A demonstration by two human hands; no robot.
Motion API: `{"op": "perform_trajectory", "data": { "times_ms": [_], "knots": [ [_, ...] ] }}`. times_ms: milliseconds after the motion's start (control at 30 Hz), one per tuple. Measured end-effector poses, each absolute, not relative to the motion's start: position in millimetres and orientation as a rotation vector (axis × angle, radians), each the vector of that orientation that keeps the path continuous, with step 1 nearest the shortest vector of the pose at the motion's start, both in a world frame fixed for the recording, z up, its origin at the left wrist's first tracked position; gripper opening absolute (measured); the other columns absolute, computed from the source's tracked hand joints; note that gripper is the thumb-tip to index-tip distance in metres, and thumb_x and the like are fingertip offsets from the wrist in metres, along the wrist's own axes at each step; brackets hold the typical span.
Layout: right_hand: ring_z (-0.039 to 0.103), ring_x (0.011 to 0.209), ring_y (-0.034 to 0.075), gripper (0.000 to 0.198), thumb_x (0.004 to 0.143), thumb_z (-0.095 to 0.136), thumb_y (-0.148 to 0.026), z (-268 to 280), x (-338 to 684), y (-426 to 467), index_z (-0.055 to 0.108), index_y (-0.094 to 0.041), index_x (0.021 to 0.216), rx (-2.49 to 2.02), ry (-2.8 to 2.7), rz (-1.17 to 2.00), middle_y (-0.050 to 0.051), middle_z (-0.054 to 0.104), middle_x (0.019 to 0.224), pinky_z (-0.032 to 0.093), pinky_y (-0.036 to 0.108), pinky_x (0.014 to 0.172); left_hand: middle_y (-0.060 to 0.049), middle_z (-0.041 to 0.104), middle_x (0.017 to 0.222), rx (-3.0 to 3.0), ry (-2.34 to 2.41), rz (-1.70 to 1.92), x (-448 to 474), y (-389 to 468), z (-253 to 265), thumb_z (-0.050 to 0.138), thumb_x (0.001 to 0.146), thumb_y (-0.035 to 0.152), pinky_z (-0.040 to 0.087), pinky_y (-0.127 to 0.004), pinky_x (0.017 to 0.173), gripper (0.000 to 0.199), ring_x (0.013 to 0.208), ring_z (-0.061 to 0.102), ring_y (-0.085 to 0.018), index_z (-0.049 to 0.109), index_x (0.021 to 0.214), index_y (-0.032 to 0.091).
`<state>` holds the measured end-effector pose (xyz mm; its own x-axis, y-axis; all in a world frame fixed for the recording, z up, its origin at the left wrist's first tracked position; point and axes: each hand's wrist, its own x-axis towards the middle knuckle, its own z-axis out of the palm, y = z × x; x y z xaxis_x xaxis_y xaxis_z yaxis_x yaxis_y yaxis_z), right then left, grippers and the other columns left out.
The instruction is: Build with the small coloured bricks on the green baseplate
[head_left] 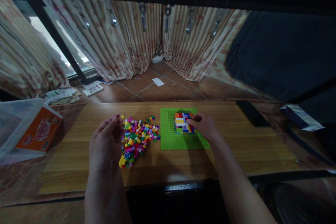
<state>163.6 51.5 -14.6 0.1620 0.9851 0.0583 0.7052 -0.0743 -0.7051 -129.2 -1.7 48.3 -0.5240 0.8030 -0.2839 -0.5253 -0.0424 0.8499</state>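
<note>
A many-coloured block of stacked building bricks (181, 125) stands on a green studded baseplate (166, 140). My right hand (204, 125) reaches over its right side, thumb and forefinger pinched at the top of the stack; any small brick between them is hidden. To the left lies a loose pile of small bricks (141, 133) in many colours. At that pile's left edge my left hand (107, 136) is raised above the table, its fingertips pressed together. A tiny yellow piece (122, 116) shows beside those fingertips, but I cannot tell whether they hold it.
The wooden table (70, 150) carries a black phone (252, 113) at its right rear. A clear plastic bin (18, 112) with an orange label is at the far left. Metal hooks (143, 17) hang from a dark bar above. Papers (63, 94) lie on the tiled floor behind.
</note>
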Motion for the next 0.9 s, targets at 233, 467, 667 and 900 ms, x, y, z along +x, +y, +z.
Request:
{"op": "perform_trajectory", "data": {
  "times_ms": [233, 467, 667, 900],
  "knots": [
    [0.051, 0.053, 0.013, 0.030, 0.063, 0.073, -0.045, -12.6, 167.5, 48.9, 0.063, -0.017, 0.062, -1.768, -1.413, 0.756, 0.000, 0.060, 0.056, 0.036, 0.026, 0.052, 0.003, 0.057, 0.064, 0.293, 1.252, 1.745, -130.4, -1.4, 49.6, 0.070, 0.062, 0.009, 0.042, -0.010, 0.045, 0.011, 0.052, 0.050, -0.003, 0.065, 0.071, 0.012],
    [0.038, 0.044, 0.006, 0.046, 0.067, 0.070, -0.055, 3.3, 161.7, 46.4, 0.045, -0.020, 0.051, -1.302, -0.757, 0.670, -0.007, 0.044, 0.047, 0.031, 0.021, 0.045, 0.002, 0.058, 0.062, 0.268, 1.261, 1.768, -130.4, 0.0, 50.1, 0.068, 0.062, 0.008, 0.043, -0.010, 0.045, 0.008, 0.053, 0.051, -0.004, 0.066, 0.069, 0.012],
    [0.040, 0.045, 0.007, 0.039, 0.073, 0.067, -0.050, 3.5, 138.7, 43.8, 0.051, -0.019, 0.055, -1.217, -0.769, 0.666, -0.006, 0.046, 0.049, 0.032, 0.021, 0.046, 0.002, 0.058, 0.061, 0.280, 1.261, 1.757, -131.0, 0.6, 49.0, 0.068, 0.061, 0.007, 0.043, -0.010, 0.046, 0.009, 0.052, 0.051, -0.004, 0.066, 0.069, 0.012],
    [0.043, 0.047, 0.009, 0.031, 0.080, 0.060, -0.044, 2.2, 99.6, 32.2, 0.056, -0.018, 0.062, -1.297, -1.022, 0.727, -0.006, 0.048, 0.052, 0.035, 0.022, 0.048, 0.000, 0.058, 0.063, 0.586, 1.123, 1.624, -131.9, -9.5, 49.2, 0.075, 0.066, 0.025, 0.042, -0.014, 0.048, 0.016, 0.054, 0.050, -0.006, 0.065, 0.070, 0.013]
  ]
}}
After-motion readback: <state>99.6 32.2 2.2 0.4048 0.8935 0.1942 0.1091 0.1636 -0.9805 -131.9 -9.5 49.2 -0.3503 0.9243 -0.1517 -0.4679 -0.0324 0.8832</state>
